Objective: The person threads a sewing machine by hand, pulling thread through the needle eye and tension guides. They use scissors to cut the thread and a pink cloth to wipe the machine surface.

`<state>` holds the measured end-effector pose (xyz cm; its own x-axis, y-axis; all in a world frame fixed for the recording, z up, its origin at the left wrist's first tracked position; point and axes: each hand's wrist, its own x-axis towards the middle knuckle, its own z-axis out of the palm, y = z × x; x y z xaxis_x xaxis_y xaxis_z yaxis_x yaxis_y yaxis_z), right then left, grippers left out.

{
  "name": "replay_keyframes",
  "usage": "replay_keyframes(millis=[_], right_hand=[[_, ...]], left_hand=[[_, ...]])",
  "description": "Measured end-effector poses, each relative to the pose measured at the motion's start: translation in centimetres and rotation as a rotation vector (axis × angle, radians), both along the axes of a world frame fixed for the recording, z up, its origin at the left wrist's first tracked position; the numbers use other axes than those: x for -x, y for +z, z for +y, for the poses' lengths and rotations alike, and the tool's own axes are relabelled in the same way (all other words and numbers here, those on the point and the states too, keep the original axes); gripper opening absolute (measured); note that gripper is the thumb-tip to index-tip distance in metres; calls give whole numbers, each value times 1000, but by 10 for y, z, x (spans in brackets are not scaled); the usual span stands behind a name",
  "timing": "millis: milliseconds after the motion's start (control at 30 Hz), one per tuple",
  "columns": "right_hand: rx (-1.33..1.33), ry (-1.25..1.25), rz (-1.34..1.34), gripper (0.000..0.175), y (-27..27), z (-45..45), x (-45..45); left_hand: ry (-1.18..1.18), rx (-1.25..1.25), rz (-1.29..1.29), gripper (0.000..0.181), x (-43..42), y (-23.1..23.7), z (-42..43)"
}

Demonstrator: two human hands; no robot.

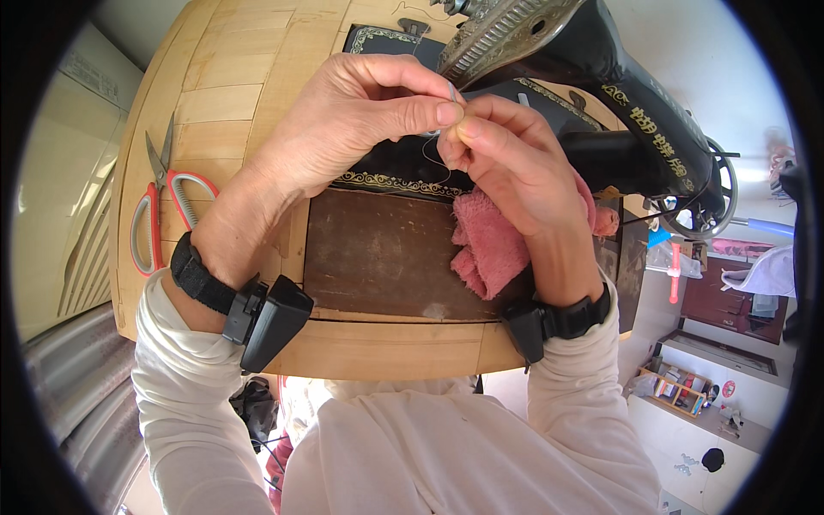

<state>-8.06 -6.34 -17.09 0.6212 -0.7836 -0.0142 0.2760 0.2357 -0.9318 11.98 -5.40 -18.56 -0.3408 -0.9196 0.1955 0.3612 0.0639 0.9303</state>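
My left hand [367,106] and my right hand [515,151] meet over the black bed of a sewing machine, thumbs and index fingers pinched tip to tip. A fine thread [430,158] curls down from between them. A small grey sliver [452,91] shows at my left index fingertip; the fingers hide what it is. The sewing machine's black arm [611,84], with gold decoration, rises just beyond my right hand. A pink fleecy cloth [490,241] lies below my right hand and partly behind its wrist.
Red-handled scissors [156,183] lie with blades spread on the wooden table [219,103], left of my left forearm. A brown wooden panel [386,257] spans the table in front of me. The machine's handwheel [718,193] stands at the right. Black devices are strapped to both wrists.
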Motion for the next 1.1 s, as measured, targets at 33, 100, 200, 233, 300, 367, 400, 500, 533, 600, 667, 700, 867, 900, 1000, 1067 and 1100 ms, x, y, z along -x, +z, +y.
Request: replay_keyframes(millis=[33, 100, 200, 233, 300, 367, 400, 500, 533, 600, 667, 700, 867, 900, 1000, 1067, 1100], right_hand=[[-4, 10, -10, 16, -1, 0, 0], [-11, 29, -29, 16, -2, -1, -1], [-18, 9, 21, 17, -2, -1, -1], [12, -28, 91, 19, -1, -1, -1], [72, -97, 213, 22, -1, 0, -2], [134, -159, 327, 24, 2, 1, -4], [143, -204, 403, 25, 4, 1, -5], [186, -322, 457, 27, 18, 5, -5], [214, -305, 492, 25, 28, 8, 0], [360, -326, 616, 23, 48, 20, 11], [531, -418, 690, 21, 68, 40, 28], [626, -472, 685, 21, 78, 52, 40], [1048, -1419, 809, 27, 120, 67, 123], [1079, -1520, 790, 30, 124, 60, 143], [870, -1391, 962, 41, 121, 28, 198], [528, -1316, 804, 45, 115, 9, 225], [543, -1272, 762, 44, 112, 6, 235]], left_hand=[[3, -1, -11, 6, -1, 0, 0], [0, 12, -12, 11, -2, 0, -1], [16, 35, 13, 9, -2, -2, -2], [49, 53, 0, 8, -1, -4, -3], [114, 90, -27, 8, 0, -6, -4], [184, 137, -152, 8, 1, -7, -5], [228, 135, -230, 8, 1, -7, -6], [329, 195, -383, 9, 2, -7, -4], [354, 203, -414, 9, 2, -7, -4], [399, 207, -471, 9, 3, -7, -4], [429, 197, -523, 10, 4, -9, -5], [446, 222, -526, 11, 4, -11, -6], [482, 277, -576, 8, 6, -21, -12], [483, 297, -594, 7, 6, -22, -13], [504, 261, -625, 8, 8, -25, -16], [515, 233, -631, 9, 9, -25, -16], [529, 233, -630, 10, 9, -25, -16]])
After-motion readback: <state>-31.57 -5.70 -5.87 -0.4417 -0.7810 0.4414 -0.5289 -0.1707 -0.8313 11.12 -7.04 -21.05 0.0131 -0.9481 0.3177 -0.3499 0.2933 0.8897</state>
